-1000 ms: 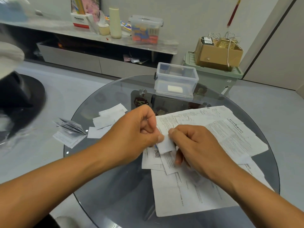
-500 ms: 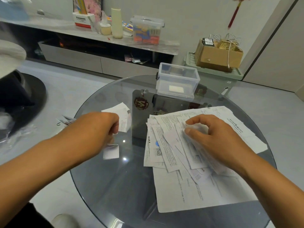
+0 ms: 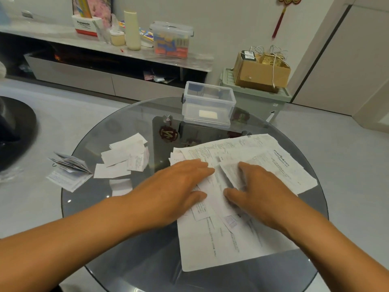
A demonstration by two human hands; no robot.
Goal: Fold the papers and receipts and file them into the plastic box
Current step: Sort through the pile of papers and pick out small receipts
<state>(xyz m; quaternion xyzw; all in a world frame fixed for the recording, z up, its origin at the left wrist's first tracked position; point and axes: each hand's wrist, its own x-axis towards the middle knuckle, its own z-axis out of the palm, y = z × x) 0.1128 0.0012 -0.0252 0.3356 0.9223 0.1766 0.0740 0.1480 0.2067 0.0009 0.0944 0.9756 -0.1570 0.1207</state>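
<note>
On the round smoked-glass counter [image 3: 134,245], the left hand [image 3: 174,186] and right hand [image 3: 261,192] rest with fingers flat and spread on the loose pile of white printed papers [image 3: 227,239], mostly unfolded. Left lie small folded white receipts [image 3: 124,159]. The far clear plastic box [image 3: 208,104] holds apparently one slip; most filing remains

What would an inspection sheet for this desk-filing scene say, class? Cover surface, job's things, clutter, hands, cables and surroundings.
Surface: round glass table, dark tinted.
Job's things: loose papers spread at centre; folded receipts to the left; clear plastic box at the far edge, open, one slip inside.
Clutter: small booklet at the left rim.
Hands: left hand and right hand lie flat on the papers, fingers straight.
Cables: nothing seen on the table.
Surroundings: shelf with containers; cardboard box on a bin.
</note>
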